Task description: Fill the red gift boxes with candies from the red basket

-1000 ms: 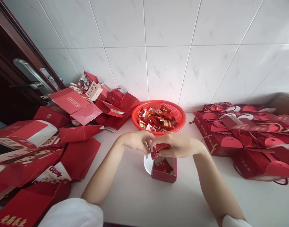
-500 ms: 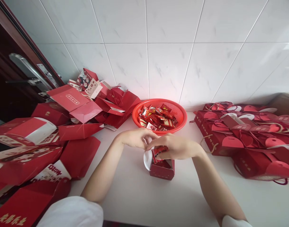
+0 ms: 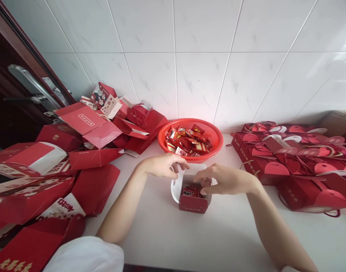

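Note:
A small dark red box (image 3: 193, 204) stands open on the white table, its pale flaps spread. Inside it lies a red wrapped packet (image 3: 190, 191). My left hand (image 3: 165, 165) is above the box's left flap, fingers curved and apart, holding nothing. Over the right side of the box is my right hand (image 3: 222, 179), its fingers loosely spread with nothing seen between them. Just behind both hands sits a red plastic basket (image 3: 218, 142) of wrapped sweets (image 3: 187, 140).
Folded red boxes (image 3: 96, 189) are heaped on the left, near a door handle (image 3: 34, 85). Rows of closed red boxes (image 3: 309, 196) with cords fill the right side. A tiled wall (image 3: 201, 83) rises behind the table (image 3: 173, 241).
The red packet that was by my right fingers is now inside the box. My right hand has moved right and opened, and my hands have drawn apart.

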{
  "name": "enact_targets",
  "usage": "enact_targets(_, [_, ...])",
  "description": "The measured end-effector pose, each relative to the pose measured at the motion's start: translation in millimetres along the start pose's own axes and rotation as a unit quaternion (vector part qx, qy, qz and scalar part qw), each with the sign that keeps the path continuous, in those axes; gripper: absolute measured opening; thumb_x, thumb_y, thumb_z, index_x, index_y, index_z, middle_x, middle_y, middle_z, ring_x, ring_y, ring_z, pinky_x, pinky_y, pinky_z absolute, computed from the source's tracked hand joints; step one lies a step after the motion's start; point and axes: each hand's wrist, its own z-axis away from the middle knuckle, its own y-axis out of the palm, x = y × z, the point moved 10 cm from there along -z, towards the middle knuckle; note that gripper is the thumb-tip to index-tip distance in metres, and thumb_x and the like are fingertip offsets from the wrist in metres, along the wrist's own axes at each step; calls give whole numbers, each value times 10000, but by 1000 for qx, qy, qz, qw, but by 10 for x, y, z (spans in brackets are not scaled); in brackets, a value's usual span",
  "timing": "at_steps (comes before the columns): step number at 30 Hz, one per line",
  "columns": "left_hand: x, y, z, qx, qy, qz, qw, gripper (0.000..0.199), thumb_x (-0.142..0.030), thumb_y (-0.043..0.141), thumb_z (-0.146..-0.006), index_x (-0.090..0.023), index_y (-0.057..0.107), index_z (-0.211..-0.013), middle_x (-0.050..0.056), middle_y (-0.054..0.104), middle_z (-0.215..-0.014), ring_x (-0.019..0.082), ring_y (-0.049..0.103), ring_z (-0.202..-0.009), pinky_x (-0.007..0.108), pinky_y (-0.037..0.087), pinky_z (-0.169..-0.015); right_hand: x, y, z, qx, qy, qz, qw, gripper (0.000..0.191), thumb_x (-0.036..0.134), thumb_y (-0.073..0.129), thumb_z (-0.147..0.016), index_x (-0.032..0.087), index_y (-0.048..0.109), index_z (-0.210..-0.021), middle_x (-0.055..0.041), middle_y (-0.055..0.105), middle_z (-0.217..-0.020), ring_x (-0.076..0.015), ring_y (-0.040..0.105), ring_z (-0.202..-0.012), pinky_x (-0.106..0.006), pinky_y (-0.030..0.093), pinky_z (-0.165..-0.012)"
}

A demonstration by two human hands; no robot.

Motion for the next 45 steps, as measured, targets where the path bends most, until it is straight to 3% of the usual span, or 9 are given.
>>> enact_targets(10, [-180,-5,-128,-81,34,44,995,558,-154,605,-738,-209,606,-1294,93,620,-1315,154,656,-878,314,545,-835,-304,-39,623,-212,33,12,977,426,560,654,-892,222,702,-1146,-106,728,-1129,-242,678,-953,-346,528,-807])
enact_targets(15, [-261,119,-172,-47,55,47,996,725,-128,582,-744,-219,479,-1456,76,686,-1173,147,631,-853,291,528,-796,-480,-1,722,-310,62,35,948,295,454,653,-913,261,683,-1135,-101,706,-1207,-255,689,-1002,-407,555,-885])
enact_targets(22, [-349,237,-142,-7,71,-21,997,416,-299,628,-859,-239,682,-1267,61,678,-1115,184,650,-922,279,520,-794,-610,61,680,-379,54,89,919,329,317,634,-912,295,587,-1237,-91,551,-1444,-279,575,-1289,-463,521,-1025])
enact_targets(26, [-320,336,-165,28,43,-38,998,491,-538,709,-823,-242,725,-1215,57,636,-1090,190,652,-907,283,509,-797,-698,45,733,-427,52,74,900,357,345,619,-935,291,539,-1279,-106,554,-1424,-260,633,-1208,-428,558,-962])
enact_targets(30, [-296,443,-218,55,26,-73,995,593,-587,794,-723,-261,723,-1213,45,608,-1097,184,643,-885,268,488,-751,-711,30,815,-498,46,55,864,267,343,611,-951,250,560,-1196,-79,679,-1077,-212,702,-916,-361,585,-803])
enact_targets(33, [-316,446,-269,32,24,-100,994,448,-502,765,-782,-239,736,-1144,30,610,-999,180,627,-854,271,467,-729,-626,79,778,-498,15,49,865,117,326,599,-963,227,615,-1024,-57,673,-935,-184,681,-810,-315,569,-727])
enact_targets(38, [-312,404,-312,-40,-17,-111,993,363,-449,780,-755,-205,693,-1010,8,613,-896,198,616,-819,294,458,-696,-503,130,723,-463,-29,36,885,196,362,550,-992,224,675,-1053,-89,691,-1010,-191,688,-874,-309,571,-731])
enact_targets(42, [-333,414,-310,-74,-6,-83,994,532,-440,809,-725,-250,627,-1187,37,629,-1132,244,633,-1019,333,502,-843,-529,113,741,-451,-35,17,892,232,366,521,-1008,223,702,-1037,-101,703,-1051,-195,695,-917,-319,584,-760])
enact_targets(45, [-356,489,-332,-53,30,-69,996,603,-442,767,-783,-318,573,-1340,61,514,-1419,291,551,-1266,384,465,-1016,-559,115,742,-439,-39,15,898,253,395,535,-1000,222,711,-1052,-112,706,-1092,-205,700,-943,-337,593,-790])
